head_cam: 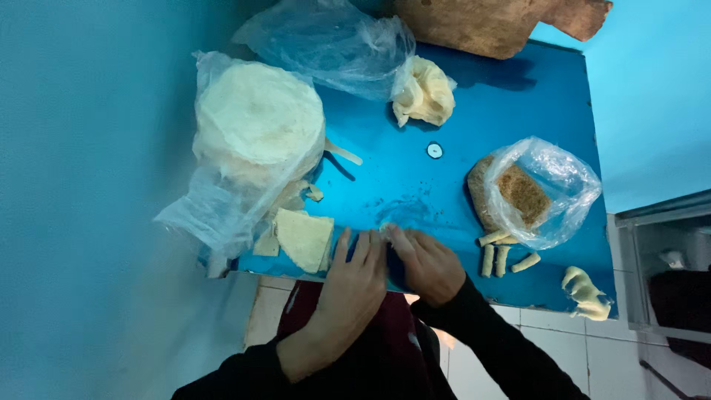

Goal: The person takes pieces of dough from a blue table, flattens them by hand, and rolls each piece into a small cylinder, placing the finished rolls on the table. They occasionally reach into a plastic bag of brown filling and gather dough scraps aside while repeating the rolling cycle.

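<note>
My left hand point(354, 281) and my right hand point(426, 265) rest close together at the near edge of the blue table point(474, 111), fingers flat and pressed down on something pale between them that is mostly hidden. A cut wedge of thin pale dough sheet point(304, 238) lies just left of my left hand. To the right of my right hand lie three small rolled pieces point(502, 255).
A round stack of thin dough sheets in a clear plastic bag point(255, 126) sits at the back left. A lump of pale dough point(424, 92) lies by another bag. A clear bag of brown filling point(522, 194) sits right. Another dough lump point(585, 292) is at the front right corner.
</note>
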`<state>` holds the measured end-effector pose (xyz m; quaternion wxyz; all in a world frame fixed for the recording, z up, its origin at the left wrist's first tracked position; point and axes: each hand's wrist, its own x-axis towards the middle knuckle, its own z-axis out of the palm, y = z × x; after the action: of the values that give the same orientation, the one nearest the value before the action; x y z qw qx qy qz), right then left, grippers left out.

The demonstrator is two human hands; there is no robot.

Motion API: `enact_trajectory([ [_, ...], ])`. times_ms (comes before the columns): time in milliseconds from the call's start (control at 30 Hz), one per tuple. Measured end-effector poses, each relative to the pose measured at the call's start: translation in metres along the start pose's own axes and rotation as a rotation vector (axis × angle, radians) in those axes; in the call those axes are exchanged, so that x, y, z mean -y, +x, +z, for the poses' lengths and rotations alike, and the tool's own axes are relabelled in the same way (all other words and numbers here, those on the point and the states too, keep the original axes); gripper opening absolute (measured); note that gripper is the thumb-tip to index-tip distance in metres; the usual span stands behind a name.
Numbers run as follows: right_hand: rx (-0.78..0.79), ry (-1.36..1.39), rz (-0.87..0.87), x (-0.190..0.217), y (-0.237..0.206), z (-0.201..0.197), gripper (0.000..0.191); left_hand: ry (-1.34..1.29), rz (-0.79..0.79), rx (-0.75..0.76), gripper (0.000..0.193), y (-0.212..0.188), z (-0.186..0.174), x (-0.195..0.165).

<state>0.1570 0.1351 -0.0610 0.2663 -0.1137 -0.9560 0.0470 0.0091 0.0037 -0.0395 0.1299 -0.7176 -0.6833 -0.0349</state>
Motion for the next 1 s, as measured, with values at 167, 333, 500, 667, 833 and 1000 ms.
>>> enact_trajectory([
  [167,0.141,-0.18,0.128,0.017,0.013,0.0,0.065,0.106,-0.081,0.096,0.066,0.024,-0.001,0.002],
  [333,0.297,-0.226,0.28,-0.002,0.032,-0.009,0.082,-0.077,-0.285,0.007,0.084,0.039,-0.007,0.027],
  [500,0.02,0.096,0.321,-0.002,0.045,-0.006,0.066,-0.064,-0.382,-0.194,0.065,-0.002,-0.019,0.031],
  [667,-0.121,-0.036,0.328,0.002,0.028,0.005,0.05,-0.175,-0.36,-0.303,0.048,-0.015,-0.025,0.03],
  [833,-0.013,-0.265,0.742,-0.031,-0.064,-0.034,0.026,-0.225,-0.429,-0.326,0.031,-0.043,-0.033,0.049],
  [1000,-0.194,-0.481,0.543,-0.046,-0.1,-0.059,0.048,-0.302,-0.511,-0.256,0.04,-0.049,-0.027,0.048],
])
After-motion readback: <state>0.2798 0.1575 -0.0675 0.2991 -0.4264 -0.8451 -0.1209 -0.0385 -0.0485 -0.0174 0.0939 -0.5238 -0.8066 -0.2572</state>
